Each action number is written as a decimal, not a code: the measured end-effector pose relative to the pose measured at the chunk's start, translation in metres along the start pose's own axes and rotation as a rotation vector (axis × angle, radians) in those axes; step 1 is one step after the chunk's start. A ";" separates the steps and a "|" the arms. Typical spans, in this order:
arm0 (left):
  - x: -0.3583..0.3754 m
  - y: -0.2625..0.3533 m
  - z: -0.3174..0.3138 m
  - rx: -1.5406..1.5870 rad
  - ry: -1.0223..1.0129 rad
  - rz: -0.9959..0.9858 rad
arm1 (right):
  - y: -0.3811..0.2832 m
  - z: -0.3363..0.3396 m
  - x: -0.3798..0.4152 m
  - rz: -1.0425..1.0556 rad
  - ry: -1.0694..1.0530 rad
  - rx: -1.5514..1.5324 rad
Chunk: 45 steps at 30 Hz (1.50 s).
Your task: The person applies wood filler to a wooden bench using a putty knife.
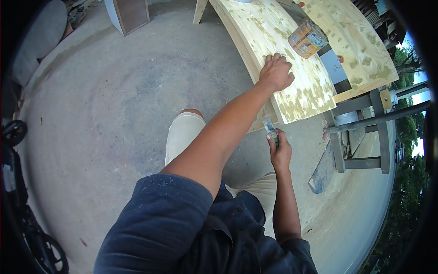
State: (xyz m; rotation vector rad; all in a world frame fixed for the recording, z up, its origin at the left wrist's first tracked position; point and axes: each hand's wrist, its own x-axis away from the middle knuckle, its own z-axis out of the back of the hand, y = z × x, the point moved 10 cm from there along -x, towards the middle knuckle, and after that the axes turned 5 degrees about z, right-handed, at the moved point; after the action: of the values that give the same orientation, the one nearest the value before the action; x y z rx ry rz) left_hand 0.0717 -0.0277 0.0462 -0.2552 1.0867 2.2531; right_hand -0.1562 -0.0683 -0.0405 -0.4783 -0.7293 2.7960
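My left hand [276, 72] rests on a pale wooden board [303, 93] blotched with greenish-brown patches, its fingers apart and slightly bent, holding nothing. Just below the board's near end, my right hand [281, 150] is closed around the dark handle of a putty knife [268, 124]. The knife's smeared blade points up toward the board's edge. Beyond my left hand, a stained orange-and-blue tin [308, 39] sits on the board; its contents cannot be made out.
A second patched board [365, 50] lies alongside, across a gap. A grey wooden frame [383, 132] stands at the right, near a flat dark offcut [323, 170] on the concrete floor [114, 114]. A box-like panel [130, 16] is at upper left; black wheeled equipment [23, 196] edges the left.
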 end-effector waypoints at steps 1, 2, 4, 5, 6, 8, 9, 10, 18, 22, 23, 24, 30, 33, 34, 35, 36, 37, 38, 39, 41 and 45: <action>0.000 0.000 -0.001 0.003 0.006 -0.004 | -0.009 0.003 -0.006 0.029 0.011 0.122; 0.000 0.000 -0.002 0.006 0.011 -0.009 | -0.010 0.002 -0.012 0.028 0.010 0.125; 0.000 0.000 0.000 0.002 -0.025 -0.001 | -0.008 0.000 -0.021 0.042 -0.021 0.297; 0.000 0.000 -0.001 -0.005 -0.056 0.008 | -0.007 0.002 -0.022 0.039 -0.019 0.301; 0.000 0.001 -0.002 -0.002 -0.057 0.007 | -0.006 0.005 -0.023 0.040 -0.008 0.358; 0.000 0.000 0.000 -0.023 -0.024 -0.002 | -0.001 0.006 -0.019 0.036 0.000 0.414; 0.000 0.000 -0.001 -0.019 -0.029 -0.002 | 0.004 0.010 -0.012 0.012 0.032 0.411; 0.000 0.000 -0.001 -0.020 -0.030 -0.003 | 0.009 0.014 -0.004 -0.012 0.064 0.410; 0.000 0.002 -0.003 -0.005 -0.081 0.002 | 0.015 -0.006 0.049 -0.106 0.077 0.235; -0.004 0.000 0.007 0.187 -0.002 0.019 | -0.005 -0.034 0.039 -0.181 -0.008 0.093; -0.003 -0.008 0.015 0.321 0.055 0.026 | -0.012 -0.038 0.039 -0.176 -0.020 0.079; -0.006 -0.018 0.023 0.511 0.097 0.041 | -0.016 -0.038 0.038 -0.171 0.002 -0.009; 0.115 -0.204 0.117 0.412 0.563 0.189 | 0.001 -0.043 0.048 -0.262 -0.008 -0.370; 0.260 -0.416 0.094 -0.061 0.343 0.745 | -0.001 -0.049 0.049 -0.339 -0.011 -0.478; 0.313 -0.461 0.102 -0.266 0.170 0.933 | 0.000 -0.044 0.053 -0.379 0.015 -0.532; 0.363 -0.496 0.112 -0.356 -0.024 1.202 | 0.001 -0.035 0.055 -0.419 0.057 -0.506; 0.413 -0.530 0.122 -0.430 -0.081 1.400 | 0.001 -0.031 0.056 -0.479 0.051 -0.491; 0.449 -0.548 0.136 -0.509 -0.116 1.514 | 0.000 -0.031 0.059 -0.542 0.041 -0.481; 0.475 -0.558 0.148 -0.560 -0.121 1.607 | -0.004 -0.028 0.059 -0.562 0.056 -0.454; 0.502 -0.577 0.153 -0.566 -0.095 1.672 | -0.006 -0.025 0.060 -0.601 0.079 -0.425; 0.543 -0.603 0.144 -0.473 -0.104 1.830 | -0.004 -0.027 0.063 -0.704 0.052 -0.363; 0.552 -0.606 0.117 -0.512 -0.223 1.915 | 0.002 -0.042 0.057 -0.648 0.149 -0.369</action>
State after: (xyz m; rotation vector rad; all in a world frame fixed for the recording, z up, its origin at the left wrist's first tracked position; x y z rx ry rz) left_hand 0.0124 0.5934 -0.4976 1.4196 0.4276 3.9238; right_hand -0.1938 -0.0362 -0.0907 -0.4090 -1.1308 2.0142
